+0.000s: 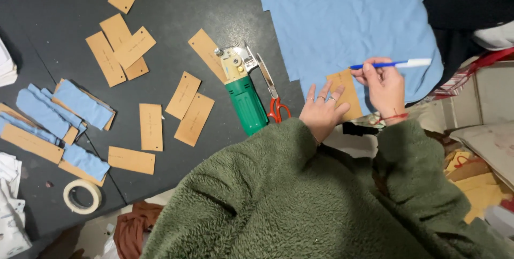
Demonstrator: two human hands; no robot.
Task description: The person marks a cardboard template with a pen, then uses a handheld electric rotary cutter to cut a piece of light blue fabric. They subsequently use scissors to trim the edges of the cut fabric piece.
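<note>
- My left hand (321, 110) is flat and spread wide, fingers pressing down on a brown card template (346, 94) to pin it against the blue fabric (348, 18).
- The template sits at the near edge of that fabric, right by the edge of the dark table (176, 12); my palm covers its lower left corner.
- My right hand (384, 85) is pinched shut around a blue pen (391, 64) with a white cap end, and the pen lies almost level, its tip pointing left over the top of the template.
- I can't make out whether the tip is touching the cloth or hanging just above it.
- By my reading, I'm on the marking step: tracing the card's outline onto the fabric.
- What the next stroke calls for, I'd say: steady pressure from the left hand so the card doesn't slide, and the pen kept tight against the card's edge.
- The soft cloth could pucker under the tip, so light drag is the safer bet.
- Off to my left lie red-handled scissors (276, 103) and a green electric cutter (243, 95), untouched, just beside each other.
- Farther left, more card templates (184, 95) are scattered, some beside cut blue pieces (80, 103), with a tape roll (82, 196) near the table's edge.
</note>
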